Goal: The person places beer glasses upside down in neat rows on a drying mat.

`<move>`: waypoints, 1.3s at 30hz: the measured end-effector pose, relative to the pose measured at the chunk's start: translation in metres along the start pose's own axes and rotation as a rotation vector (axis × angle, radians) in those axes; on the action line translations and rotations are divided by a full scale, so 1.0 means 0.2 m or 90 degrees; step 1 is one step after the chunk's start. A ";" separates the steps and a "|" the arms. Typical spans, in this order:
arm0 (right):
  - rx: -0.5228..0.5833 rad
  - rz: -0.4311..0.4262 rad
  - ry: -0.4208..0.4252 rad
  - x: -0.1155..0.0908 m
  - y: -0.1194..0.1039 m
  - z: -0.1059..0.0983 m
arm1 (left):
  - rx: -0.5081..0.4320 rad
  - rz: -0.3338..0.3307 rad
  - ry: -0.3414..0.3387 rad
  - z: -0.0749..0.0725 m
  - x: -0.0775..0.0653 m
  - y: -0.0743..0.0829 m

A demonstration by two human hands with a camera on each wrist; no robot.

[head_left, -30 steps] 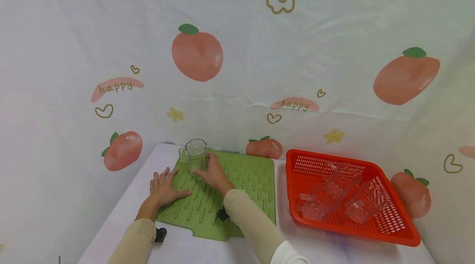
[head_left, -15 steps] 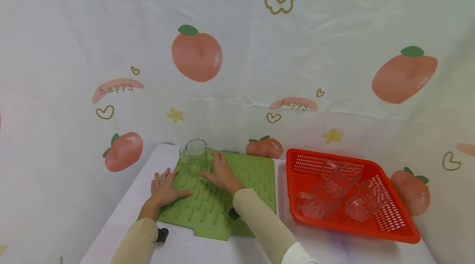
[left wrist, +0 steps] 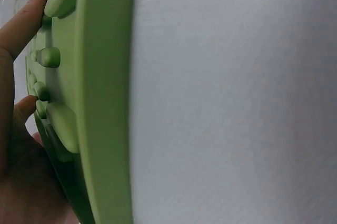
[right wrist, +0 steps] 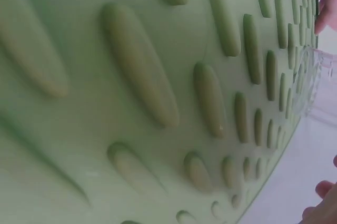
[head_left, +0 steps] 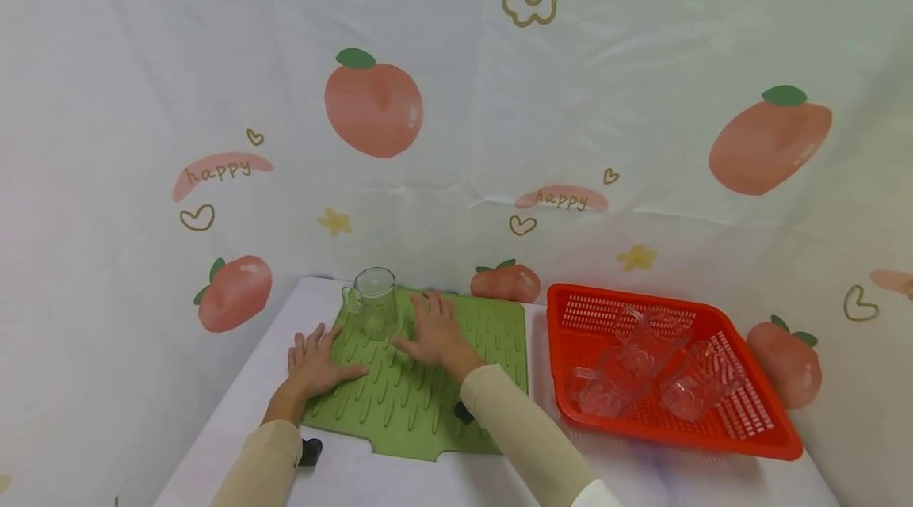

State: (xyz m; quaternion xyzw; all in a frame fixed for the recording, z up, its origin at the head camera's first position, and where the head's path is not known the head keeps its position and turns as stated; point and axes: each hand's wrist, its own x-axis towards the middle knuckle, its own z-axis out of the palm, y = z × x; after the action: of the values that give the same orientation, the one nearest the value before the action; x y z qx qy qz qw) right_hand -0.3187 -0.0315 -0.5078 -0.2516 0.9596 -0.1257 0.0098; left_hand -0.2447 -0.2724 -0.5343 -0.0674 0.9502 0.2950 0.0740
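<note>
Two "happy" prints (head_left: 561,199) mark the far backdrop (head_left: 456,79); fingers wide, left hand (head_left: 314,364) touches green mat (head_left: 399,404), right hand (head_left: 438,334) is beside glass mug (head_left: 376,306).

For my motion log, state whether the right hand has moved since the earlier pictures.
Yes: the right hand has moved rightward over the green mat, away from the glass mug.

We see a white table (head_left: 399,483); on it lies a green ridged draining mat (head_left: 388,400); just beside, a red slotted basket (head_left: 663,436).
</note>
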 end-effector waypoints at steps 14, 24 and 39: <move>-0.083 0.028 0.012 -0.10 0.03 -0.09 | -0.001 0.009 -0.005 0.00 0.00 0.00; -0.100 0.029 0.009 -0.17 0.10 -0.20 | 0.001 0.005 -0.010 0.01 0.02 -0.02; -0.066 -0.010 0.029 -0.30 0.17 -0.31 | -0.013 0.025 0.003 0.01 0.01 -0.02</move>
State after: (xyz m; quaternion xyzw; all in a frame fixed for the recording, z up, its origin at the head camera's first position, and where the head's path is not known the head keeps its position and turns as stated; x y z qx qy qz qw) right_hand -0.2874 0.0411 -0.4584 -0.2564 0.9628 -0.0814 -0.0263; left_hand -0.2464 -0.2755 -0.5393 -0.0505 0.9484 0.3062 0.0650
